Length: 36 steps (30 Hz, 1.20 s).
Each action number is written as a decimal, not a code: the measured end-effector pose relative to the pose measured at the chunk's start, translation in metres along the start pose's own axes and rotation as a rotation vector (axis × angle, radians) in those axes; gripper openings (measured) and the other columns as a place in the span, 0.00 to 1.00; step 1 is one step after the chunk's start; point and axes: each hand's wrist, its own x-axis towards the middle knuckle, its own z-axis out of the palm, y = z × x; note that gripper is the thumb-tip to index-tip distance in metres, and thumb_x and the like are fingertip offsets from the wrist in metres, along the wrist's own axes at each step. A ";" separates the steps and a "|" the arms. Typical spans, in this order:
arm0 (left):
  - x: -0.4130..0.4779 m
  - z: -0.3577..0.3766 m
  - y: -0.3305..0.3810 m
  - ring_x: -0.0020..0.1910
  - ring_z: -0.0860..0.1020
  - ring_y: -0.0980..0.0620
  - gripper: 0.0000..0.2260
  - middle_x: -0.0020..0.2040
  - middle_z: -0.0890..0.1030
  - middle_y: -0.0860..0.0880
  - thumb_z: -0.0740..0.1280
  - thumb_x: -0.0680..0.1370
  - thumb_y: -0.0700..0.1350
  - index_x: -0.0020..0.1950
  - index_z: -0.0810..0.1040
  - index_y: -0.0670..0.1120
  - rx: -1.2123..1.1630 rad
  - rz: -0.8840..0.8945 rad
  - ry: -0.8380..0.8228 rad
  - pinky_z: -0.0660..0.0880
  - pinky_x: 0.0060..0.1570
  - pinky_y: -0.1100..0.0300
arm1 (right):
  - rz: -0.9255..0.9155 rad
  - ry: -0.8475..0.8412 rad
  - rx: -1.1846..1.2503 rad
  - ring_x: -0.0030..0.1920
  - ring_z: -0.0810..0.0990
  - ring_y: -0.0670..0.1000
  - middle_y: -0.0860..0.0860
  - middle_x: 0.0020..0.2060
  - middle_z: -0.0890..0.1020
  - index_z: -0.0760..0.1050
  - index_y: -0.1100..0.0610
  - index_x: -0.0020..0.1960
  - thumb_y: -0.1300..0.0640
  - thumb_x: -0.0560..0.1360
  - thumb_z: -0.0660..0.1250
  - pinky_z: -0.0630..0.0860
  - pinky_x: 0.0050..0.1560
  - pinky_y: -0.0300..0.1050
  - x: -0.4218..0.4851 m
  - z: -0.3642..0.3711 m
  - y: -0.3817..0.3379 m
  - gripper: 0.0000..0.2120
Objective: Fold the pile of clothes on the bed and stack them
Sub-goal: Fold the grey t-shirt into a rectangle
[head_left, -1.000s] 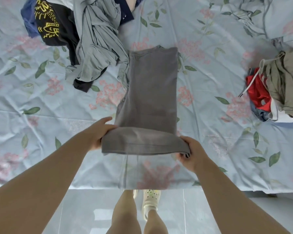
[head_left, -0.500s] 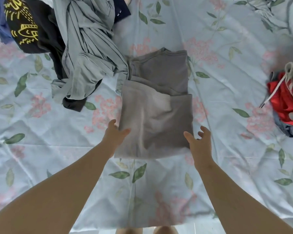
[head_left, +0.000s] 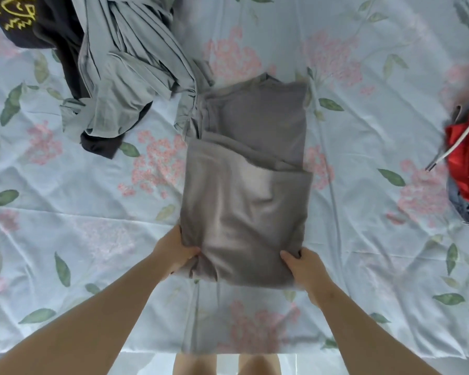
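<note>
Head view: a grey garment [head_left: 244, 201], folded over on itself with its far part uncovered, lies mid-bed on the floral sheet [head_left: 363, 212]. The left hand [head_left: 173, 253] and right hand [head_left: 306, 269], set apart, each grip one of its near corners. A crumpled pile [head_left: 125, 63] at far left awaits folding. A red garment [head_left: 466, 158] at the right edge probably belongs to the stack. The task appears partway done.

The near hem of the grey shirt [head_left: 244, 207] hides the fingers of the left grip [head_left: 173, 254] and right grip [head_left: 307, 269], the top edge cuts off the black printed garment [head_left: 52, 28] and pale grey garment [head_left: 130, 63], and the right edge crops the blurred red garment [head_left: 466, 163].
</note>
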 end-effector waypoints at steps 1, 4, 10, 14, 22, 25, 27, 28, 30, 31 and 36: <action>-0.004 0.000 -0.005 0.52 0.74 0.47 0.29 0.59 0.77 0.48 0.73 0.71 0.44 0.69 0.66 0.48 0.003 -0.025 -0.039 0.72 0.47 0.57 | 0.041 -0.040 0.040 0.45 0.79 0.55 0.56 0.47 0.81 0.76 0.62 0.54 0.56 0.76 0.66 0.74 0.41 0.45 -0.005 -0.002 0.006 0.11; 0.001 -0.010 0.002 0.43 0.76 0.52 0.28 0.57 0.78 0.48 0.76 0.69 0.50 0.64 0.68 0.47 0.027 -0.039 0.027 0.72 0.38 0.62 | 0.131 -0.088 0.241 0.46 0.80 0.53 0.54 0.50 0.82 0.75 0.59 0.57 0.57 0.75 0.69 0.75 0.39 0.43 -0.003 -0.011 0.005 0.12; 0.037 -0.032 0.074 0.57 0.74 0.46 0.35 0.62 0.73 0.46 0.77 0.68 0.49 0.70 0.63 0.48 -0.147 0.255 0.275 0.74 0.54 0.51 | -0.020 0.104 0.599 0.43 0.81 0.54 0.58 0.50 0.81 0.73 0.60 0.58 0.59 0.72 0.72 0.77 0.41 0.46 0.036 -0.027 -0.057 0.17; 0.046 -0.041 0.119 0.67 0.63 0.41 0.39 0.71 0.60 0.46 0.75 0.69 0.48 0.74 0.57 0.56 0.238 0.473 0.455 0.65 0.65 0.44 | -0.192 0.115 0.599 0.42 0.80 0.50 0.51 0.46 0.81 0.71 0.54 0.58 0.64 0.72 0.71 0.77 0.38 0.41 0.048 -0.038 -0.092 0.17; 0.061 -0.050 0.148 0.66 0.61 0.45 0.19 0.63 0.70 0.52 0.69 0.72 0.58 0.60 0.75 0.52 1.023 0.618 0.436 0.57 0.65 0.48 | -0.292 -0.009 0.601 0.41 0.80 0.47 0.49 0.40 0.83 0.80 0.53 0.42 0.65 0.73 0.67 0.78 0.43 0.39 0.051 -0.057 -0.089 0.09; 0.053 -0.064 0.151 0.63 0.64 0.47 0.10 0.56 0.74 0.54 0.69 0.72 0.56 0.49 0.77 0.52 0.853 0.647 0.361 0.59 0.61 0.51 | -0.317 -0.018 0.632 0.35 0.79 0.41 0.44 0.34 0.82 0.82 0.50 0.38 0.67 0.74 0.65 0.74 0.34 0.32 0.048 -0.067 -0.083 0.15; 0.042 -0.080 0.156 0.54 0.72 0.49 0.09 0.44 0.76 0.55 0.70 0.72 0.54 0.41 0.72 0.52 0.710 0.652 0.248 0.66 0.48 0.58 | -0.347 -0.051 0.645 0.36 0.80 0.40 0.44 0.34 0.82 0.83 0.48 0.36 0.67 0.74 0.65 0.74 0.34 0.32 0.045 -0.071 -0.090 0.17; 0.036 -0.089 0.161 0.46 0.74 0.50 0.10 0.38 0.75 0.54 0.71 0.72 0.52 0.38 0.71 0.52 0.651 0.629 0.179 0.66 0.40 0.61 | -0.364 -0.067 0.659 0.37 0.80 0.41 0.44 0.34 0.82 0.82 0.48 0.36 0.67 0.75 0.65 0.75 0.36 0.32 0.043 -0.072 -0.097 0.17; 0.031 -0.109 0.179 0.34 0.73 0.54 0.11 0.34 0.74 0.54 0.72 0.72 0.48 0.36 0.70 0.53 0.528 0.604 0.122 0.64 0.31 0.63 | -0.411 -0.044 0.698 0.40 0.79 0.44 0.44 0.35 0.82 0.81 0.50 0.37 0.67 0.75 0.65 0.75 0.40 0.35 0.041 -0.078 -0.124 0.15; 0.033 -0.118 0.191 0.33 0.72 0.56 0.11 0.34 0.74 0.54 0.73 0.72 0.47 0.36 0.71 0.54 0.452 0.625 0.164 0.65 0.31 0.64 | -0.437 0.004 0.725 0.41 0.79 0.45 0.45 0.36 0.81 0.80 0.51 0.38 0.67 0.75 0.65 0.76 0.42 0.36 0.042 -0.082 -0.142 0.14; 0.072 -0.129 0.227 0.48 0.74 0.57 0.18 0.52 0.74 0.55 0.72 0.72 0.45 0.58 0.70 0.54 -0.250 0.680 0.373 0.74 0.43 0.63 | -0.587 0.146 0.778 0.56 0.76 0.43 0.45 0.56 0.77 0.68 0.47 0.64 0.58 0.77 0.65 0.73 0.51 0.37 0.056 -0.099 -0.212 0.17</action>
